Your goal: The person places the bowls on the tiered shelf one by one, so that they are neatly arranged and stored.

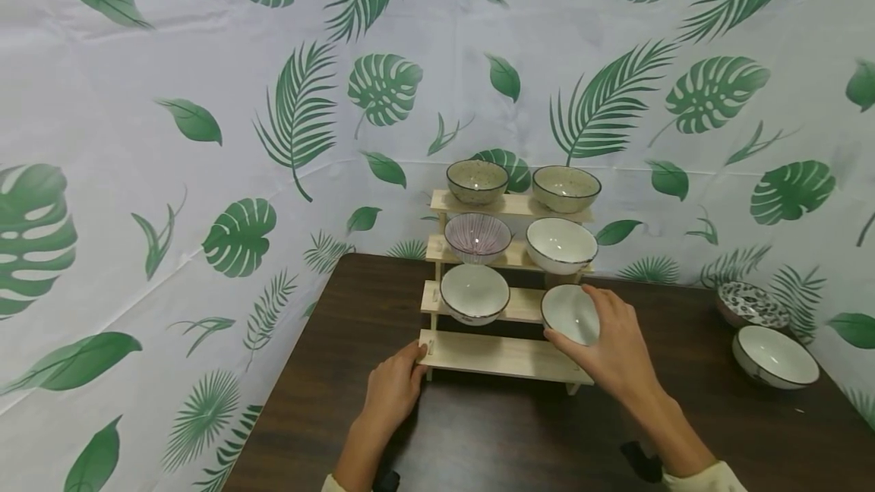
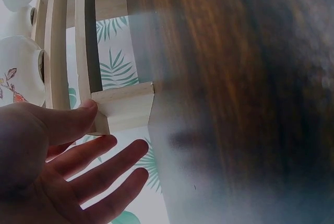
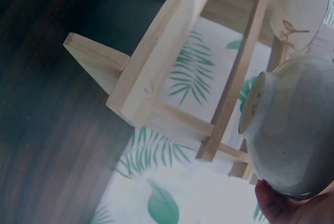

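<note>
A wooden tiered rack [image 1: 506, 356] stands on the table with bowls on its shelves. My left hand [image 1: 395, 388] pinches the left end of its lowest shelf between thumb and fingers, the other fingers spread in the left wrist view. My right hand [image 1: 618, 340] holds a white dark-rimmed bowl [image 1: 569, 313] by its side, thumb at the near rim. In the right wrist view this bowl [image 3: 297, 125] is tilted, its foot apart from the shelf boards. Left of it, another white bowl [image 1: 475, 293] sits on the second shelf from the bottom.
Higher up are a purple striped bowl [image 1: 478, 238], a white bowl [image 1: 561, 244] and two speckled beige bowls, one left [image 1: 477, 181] and one right [image 1: 566, 188]. A patterned bowl [image 1: 752, 305] and a white bowl [image 1: 775, 357] stand at the table's right. Leaf-print cloth [image 1: 410, 6] hangs behind.
</note>
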The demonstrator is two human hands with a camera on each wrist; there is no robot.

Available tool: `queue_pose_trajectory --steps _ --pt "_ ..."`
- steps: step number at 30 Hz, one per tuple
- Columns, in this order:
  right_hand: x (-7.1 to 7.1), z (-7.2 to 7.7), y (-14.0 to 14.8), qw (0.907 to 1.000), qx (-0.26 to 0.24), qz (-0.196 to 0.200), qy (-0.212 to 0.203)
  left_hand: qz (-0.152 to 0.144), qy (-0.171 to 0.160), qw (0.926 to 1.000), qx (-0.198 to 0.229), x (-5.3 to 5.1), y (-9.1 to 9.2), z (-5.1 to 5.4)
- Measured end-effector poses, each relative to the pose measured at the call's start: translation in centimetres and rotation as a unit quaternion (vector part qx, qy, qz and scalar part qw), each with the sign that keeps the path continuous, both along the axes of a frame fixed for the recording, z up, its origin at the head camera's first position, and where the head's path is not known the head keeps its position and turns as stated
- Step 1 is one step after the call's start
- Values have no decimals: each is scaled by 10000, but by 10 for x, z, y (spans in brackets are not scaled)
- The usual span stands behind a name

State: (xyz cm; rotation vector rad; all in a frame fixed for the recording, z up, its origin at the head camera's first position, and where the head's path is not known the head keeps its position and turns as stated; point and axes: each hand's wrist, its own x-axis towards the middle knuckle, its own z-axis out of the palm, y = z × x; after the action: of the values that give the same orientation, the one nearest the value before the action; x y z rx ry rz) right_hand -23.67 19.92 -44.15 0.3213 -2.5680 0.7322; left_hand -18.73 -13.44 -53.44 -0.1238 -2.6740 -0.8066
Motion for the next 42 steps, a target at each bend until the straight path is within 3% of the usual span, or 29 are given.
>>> queue_pose_trajectory --steps 24,42 --pt "-21 -4 -10 9997 18 23 -254 52 -10 10000 -14 -1 0 -3" --pt "-34 -8 -17 9999 -97 53 -68 48 4 10000 -36 -4 0 -4"
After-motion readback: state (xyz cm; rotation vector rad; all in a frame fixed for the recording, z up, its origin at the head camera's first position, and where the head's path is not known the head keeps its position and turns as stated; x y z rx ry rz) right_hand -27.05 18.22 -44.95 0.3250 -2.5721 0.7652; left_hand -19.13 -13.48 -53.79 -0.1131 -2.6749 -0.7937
